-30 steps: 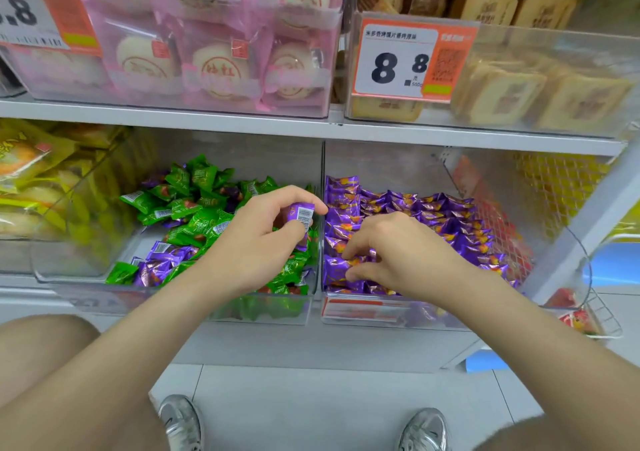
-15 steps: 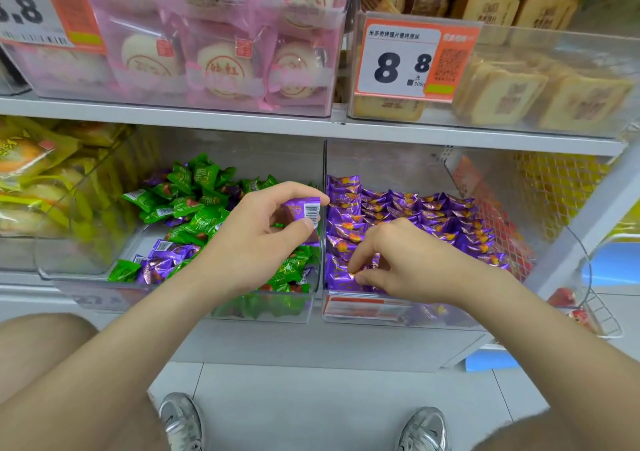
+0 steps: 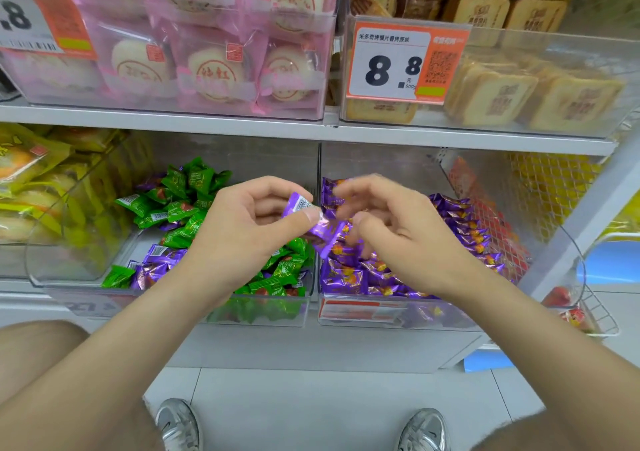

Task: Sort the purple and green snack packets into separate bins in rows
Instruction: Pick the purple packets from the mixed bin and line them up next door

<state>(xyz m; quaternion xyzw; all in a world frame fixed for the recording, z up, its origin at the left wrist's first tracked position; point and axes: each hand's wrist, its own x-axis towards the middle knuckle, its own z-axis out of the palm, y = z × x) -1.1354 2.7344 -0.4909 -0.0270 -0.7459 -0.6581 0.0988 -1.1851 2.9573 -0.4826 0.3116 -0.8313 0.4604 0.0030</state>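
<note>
Two clear bins stand side by side on the lower shelf. The left bin [image 3: 86, 298] holds a loose pile of green packets [image 3: 180, 201] with a few purple packets [image 3: 156, 263] mixed in. The right bin [image 3: 381, 312] holds purple packets [image 3: 460, 222] laid in rows. My left hand [image 3: 242, 228] pinches a purple packet [image 3: 311, 222] between thumb and fingers, above the wall between the two bins. My right hand [image 3: 391, 228] hovers over the right bin just beside that packet, fingers spread and blurred, holding nothing that I can see.
A bin of yellow packets [image 3: 31, 187] sits to the left. The upper shelf [image 3: 311, 131] carries pink-wrapped buns [image 3: 214, 69], tan cakes [image 3: 568, 100] and a price tag [image 3: 391, 62]. A wire basket [image 3: 595, 315] hangs at the right. My shoes [image 3: 176, 423] stand on the floor below.
My right hand lifted off the purple rows and opened, moving toward the left hand. My left hand shifted slightly right with its purple packet, up to the bins' dividing wall.
</note>
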